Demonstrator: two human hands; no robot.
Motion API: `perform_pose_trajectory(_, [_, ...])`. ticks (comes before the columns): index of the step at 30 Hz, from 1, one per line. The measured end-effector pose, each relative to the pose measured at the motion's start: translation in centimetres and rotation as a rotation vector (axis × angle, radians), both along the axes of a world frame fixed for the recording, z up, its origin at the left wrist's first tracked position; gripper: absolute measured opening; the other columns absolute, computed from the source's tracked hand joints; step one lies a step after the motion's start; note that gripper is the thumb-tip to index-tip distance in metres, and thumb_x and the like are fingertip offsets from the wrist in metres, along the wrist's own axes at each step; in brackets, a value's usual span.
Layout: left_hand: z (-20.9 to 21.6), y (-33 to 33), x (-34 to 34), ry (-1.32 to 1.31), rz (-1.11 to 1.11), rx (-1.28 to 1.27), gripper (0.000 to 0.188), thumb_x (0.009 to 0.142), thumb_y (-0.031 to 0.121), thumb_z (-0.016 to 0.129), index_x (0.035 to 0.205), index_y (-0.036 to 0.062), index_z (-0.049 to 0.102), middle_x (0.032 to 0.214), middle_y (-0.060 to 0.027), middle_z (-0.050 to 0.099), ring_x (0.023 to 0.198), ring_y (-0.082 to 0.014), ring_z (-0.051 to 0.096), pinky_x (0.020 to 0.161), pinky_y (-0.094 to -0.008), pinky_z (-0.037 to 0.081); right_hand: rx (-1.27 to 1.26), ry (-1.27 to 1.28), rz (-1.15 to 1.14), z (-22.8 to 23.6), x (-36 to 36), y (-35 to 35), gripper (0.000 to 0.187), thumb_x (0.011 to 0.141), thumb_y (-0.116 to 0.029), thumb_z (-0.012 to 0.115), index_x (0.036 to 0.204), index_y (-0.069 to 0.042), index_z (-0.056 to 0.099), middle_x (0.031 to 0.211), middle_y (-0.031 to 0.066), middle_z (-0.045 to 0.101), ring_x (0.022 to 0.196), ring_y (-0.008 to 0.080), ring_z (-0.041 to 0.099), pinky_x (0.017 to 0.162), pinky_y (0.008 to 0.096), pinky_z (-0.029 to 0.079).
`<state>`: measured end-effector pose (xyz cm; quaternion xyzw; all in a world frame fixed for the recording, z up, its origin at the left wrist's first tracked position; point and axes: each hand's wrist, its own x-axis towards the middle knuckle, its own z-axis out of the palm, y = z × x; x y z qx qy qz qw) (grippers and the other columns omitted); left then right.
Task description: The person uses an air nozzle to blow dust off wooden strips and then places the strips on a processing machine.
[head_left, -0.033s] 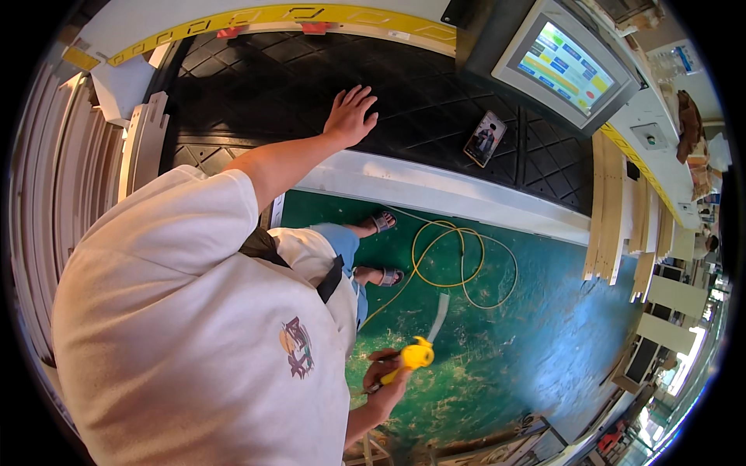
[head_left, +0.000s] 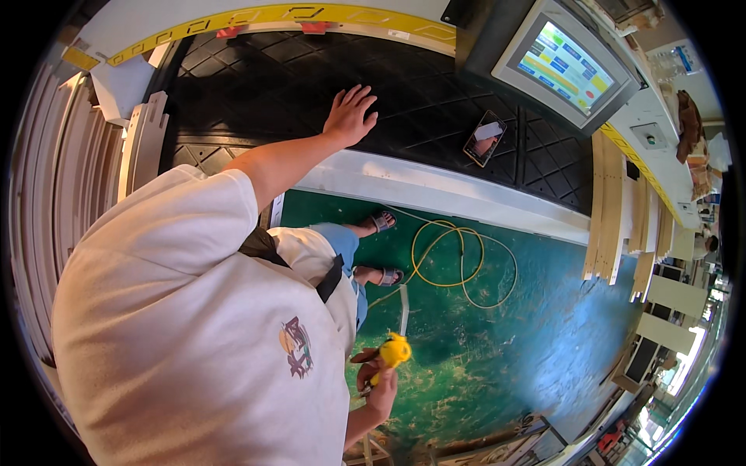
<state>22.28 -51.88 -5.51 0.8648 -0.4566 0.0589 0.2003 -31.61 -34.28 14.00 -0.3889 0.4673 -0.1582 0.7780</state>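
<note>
My left hand (head_left: 350,118) rests palm down on the black, diamond-grooved bed (head_left: 272,85) of a machine, fingers stretched out and holding nothing. My right hand (head_left: 378,388), low in front of my body, is closed around a yellow air blow gun (head_left: 395,350). Its long, pale nozzle points away toward my sandalled feet (head_left: 387,277). The fingers partly cover the gun's handle. A phone (head_left: 486,138) lies on the black bed, to the right of my left hand.
A pale metal beam (head_left: 466,194) edges the bed. A yellow hose (head_left: 414,256) lies coiled on the green floor (head_left: 497,349). At upper right a control screen (head_left: 566,66) juts over the bed. Long boards stand stacked at left (head_left: 74,171) and right (head_left: 606,217).
My right hand has swung the blow gun a little left and closer to my body, its nozzle turning left. The picture on the phone's screen differs. My left hand stays in place.
</note>
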Motion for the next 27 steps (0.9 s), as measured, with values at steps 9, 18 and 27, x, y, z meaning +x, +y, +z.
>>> perform_pose_trajectory(9, [-0.2, 0.0, 0.0, -0.004, -0.006, -0.014, 0.048, 0.102, 0.037, 0.061, 0.141, 0.0103, 0.06, 0.159, -0.0095, 0.049, 0.152, -0.0295, 0.037, 0.126, -0.0514, 0.026, 0.069, -0.038, -0.212, -0.4, -0.2, -0.1, 0.071, 0.102, -0.066, 0.054, 0.121, 0.002, 0.063, 0.095, 0.0203, 0.072, 0.045, 0.0113, 0.046, 0.038, 0.0243, 0.03])
perform_pose_trajectory(18, [-0.1, -0.1, 0.0, 0.011, -0.002, -0.002, 0.048, 0.103, 0.039, 0.06, 0.142, 0.0104, 0.06, 0.16, -0.0092, 0.048, 0.153, -0.0287, 0.036, 0.126, -0.0508, 0.025, 0.066, -0.038, -0.288, -0.3, 0.2, 0.0, 0.063, 0.107, -0.056, 0.05, 0.118, 0.005, 0.062, 0.099, 0.0226, 0.072, 0.047, 0.013, 0.047, 0.042, 0.0258, 0.035])
perform_pose_trajectory(27, [-0.1, 0.0, -0.1, 0.023, -0.004, 0.003, 0.048, 0.103, 0.038, 0.06, 0.142, 0.0101, 0.06, 0.16, -0.0091, 0.048, 0.153, -0.0284, 0.036, 0.126, -0.0505, 0.025, 0.067, 0.03, -0.094, 0.1, 0.8, -0.4, 0.067, 0.109, -0.053, 0.047, 0.124, 0.011, 0.062, 0.096, 0.018, 0.073, 0.054, 0.012, 0.05, 0.045, 0.0257, 0.036])
